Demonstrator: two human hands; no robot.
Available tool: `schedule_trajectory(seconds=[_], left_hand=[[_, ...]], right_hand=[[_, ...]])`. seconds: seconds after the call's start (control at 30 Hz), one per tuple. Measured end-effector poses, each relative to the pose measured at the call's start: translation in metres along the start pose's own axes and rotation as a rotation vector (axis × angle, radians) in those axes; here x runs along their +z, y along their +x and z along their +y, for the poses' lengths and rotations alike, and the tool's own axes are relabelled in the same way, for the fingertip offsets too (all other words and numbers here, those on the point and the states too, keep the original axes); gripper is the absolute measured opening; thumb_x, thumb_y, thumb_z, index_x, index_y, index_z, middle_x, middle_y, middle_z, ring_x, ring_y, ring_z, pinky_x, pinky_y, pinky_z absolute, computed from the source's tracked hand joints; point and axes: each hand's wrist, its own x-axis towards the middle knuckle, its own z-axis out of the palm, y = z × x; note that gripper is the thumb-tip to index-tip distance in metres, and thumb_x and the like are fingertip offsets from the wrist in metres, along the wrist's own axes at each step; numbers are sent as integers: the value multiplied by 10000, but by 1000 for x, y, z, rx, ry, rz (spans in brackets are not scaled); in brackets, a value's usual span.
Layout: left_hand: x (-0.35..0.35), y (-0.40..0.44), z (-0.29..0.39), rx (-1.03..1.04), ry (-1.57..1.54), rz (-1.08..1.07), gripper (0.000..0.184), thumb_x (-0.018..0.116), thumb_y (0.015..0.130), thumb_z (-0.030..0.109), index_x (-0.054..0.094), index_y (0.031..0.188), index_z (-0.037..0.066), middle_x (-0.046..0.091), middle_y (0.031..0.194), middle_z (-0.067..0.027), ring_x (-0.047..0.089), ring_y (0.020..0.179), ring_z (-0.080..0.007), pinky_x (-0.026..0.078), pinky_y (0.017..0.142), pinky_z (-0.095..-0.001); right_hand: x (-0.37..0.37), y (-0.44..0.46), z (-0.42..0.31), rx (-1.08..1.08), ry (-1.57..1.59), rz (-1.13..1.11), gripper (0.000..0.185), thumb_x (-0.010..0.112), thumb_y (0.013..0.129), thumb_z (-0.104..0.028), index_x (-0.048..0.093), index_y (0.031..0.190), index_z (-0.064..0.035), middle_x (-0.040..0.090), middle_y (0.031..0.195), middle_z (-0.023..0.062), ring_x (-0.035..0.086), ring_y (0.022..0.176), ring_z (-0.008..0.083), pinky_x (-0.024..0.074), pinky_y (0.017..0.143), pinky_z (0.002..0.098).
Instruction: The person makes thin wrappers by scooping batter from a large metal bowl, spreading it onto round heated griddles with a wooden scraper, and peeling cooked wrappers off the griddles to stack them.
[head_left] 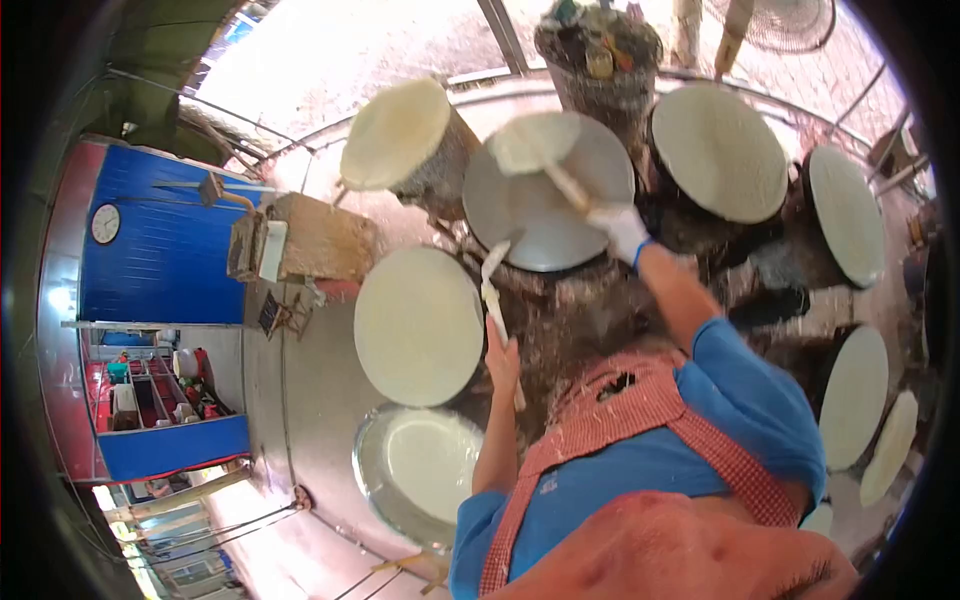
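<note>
The right hand [622, 235], in a white glove, holds a paddle [568, 187] over the round griddle [590, 235]. Its grip is clamped around the near end of the wooden handle, fingers closed. The paddle slants up and left across the griddle, its pale head near the far edge, within or over a pale smear [557, 133]; blur hides whether the two touch.

The paddle looks light and stiff, and its wet head is likely slippery, so the dry wood well behind the head seems the place to hold. The smear looks soft and runny, easily torn or dragged.

The left hand [503, 362], bare, is wrapped around the pale handle of a scraper [491, 292], fingers together on it, with the handle's tail reaching below the fist. The scraper's bent tip lies close to the griddle's near left edge; touching or apart, I cannot tell. It too seems light and rigid, best held mid-handle.

Left of that hand sits a round pan [420, 325] with a smooth pale top; nearer the body stands a metal basin [366, 478] of pale liquid [428, 458].
</note>
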Motion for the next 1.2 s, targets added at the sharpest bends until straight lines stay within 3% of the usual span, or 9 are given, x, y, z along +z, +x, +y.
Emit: schedule_trajectory(seconds=[0.03, 0.1, 0.23, 0.3, 0.5, 0.6, 0.83, 1.07, 1.2], left_hand=[[-4, 6, 18, 18, -12, 34, 651, 505, 754, 42, 269, 1353, 130, 550, 1086, -229, 586, 895, -312, 440, 725, -336], [-21, 11, 47, -584, -175, -241, 659, 527, 746, 63, 275, 1351, 128, 530, 1127, -222, 581, 906, -305, 443, 745, -335], [0, 6, 16, -14, 1, 26, 652, 527, 750, 62, 279, 1349, 129, 578, 1002, -203, 582, 671, -243, 459, 601, -327], [-5, -1, 34, -558, -230, -156, 642, 522, 757, 58, 280, 1348, 130, 591, 929, -179, 527, 546, -180, 439, 503, -311], [-5, -15, 63, -634, -466, -23, 638, 491, 784, 11, 253, 1363, 131, 477, 648, -25, 358, 408, -51, 294, 356, -200], [-16, -21, 95, -708, -576, 60, 679, 485, 802, 4, 159, 1381, 143, 418, 553, -10, 352, 345, -70, 277, 293, -208], [-2, -70, 109, -921, -621, 98, 663, 480, 807, 11, 163, 1376, 132, 403, 527, -17, 327, 313, -84, 251, 273, -235], [11, -111, 113, -1067, -700, 151, 650, 494, 815, 7, 179, 1370, 127, 378, 525, -8, 334, 339, -90, 248, 299, -238], [15, -116, 114, -1121, -816, 161, 669, 512, 814, 9, 177, 1373, 161, 378, 542, 4, 326, 371, -76, 251, 332, -225]], right_hand=[[18, -5, -5, 2, 125, -35, 272, 642, 714, -169, 653, 933, -9, 564, 619, 21, 482, 499, 104, 396, 451, 267], [2, 0, -37, 232, 126, -249, 253, 643, 720, -152, 656, 939, -27, 528, 569, -3, 422, 437, 73, 332, 386, 270], [-74, 32, -56, 229, 137, -90, 256, 639, 733, -165, 652, 949, -28, 496, 511, -11, 383, 358, 81, 227, 305, 252], [-66, 48, -28, 245, 334, -74, 270, 656, 721, -170, 650, 949, -25, 503, 511, -6, 392, 356, 83, 243, 297, 248], [-72, 50, -57, 365, 140, -489, 257, 672, 701, -128, 657, 938, -30, 550, 590, 14, 443, 422, 80, 295, 374, 222], [-94, 105, -62, 274, 88, -349, 251, 640, 738, -182, 658, 960, -67, 496, 507, 13, 379, 338, 81, 230, 313, 236], [-83, 92, -45, 428, -28, -666, 266, 635, 750, -215, 652, 951, -42, 471, 480, 13, 362, 320, 87, 234, 291, 250], [-66, 149, -73, 316, 23, -522, 234, 645, 742, -272, 653, 845, -62, 453, 493, 11, 344, 307, 87, 239, 292, 249], [-79, 118, -54, 393, -157, -789, 221, 643, 752, -258, 661, 832, -52, 484, 522, 6, 392, 359, 86, 281, 329, 257]])
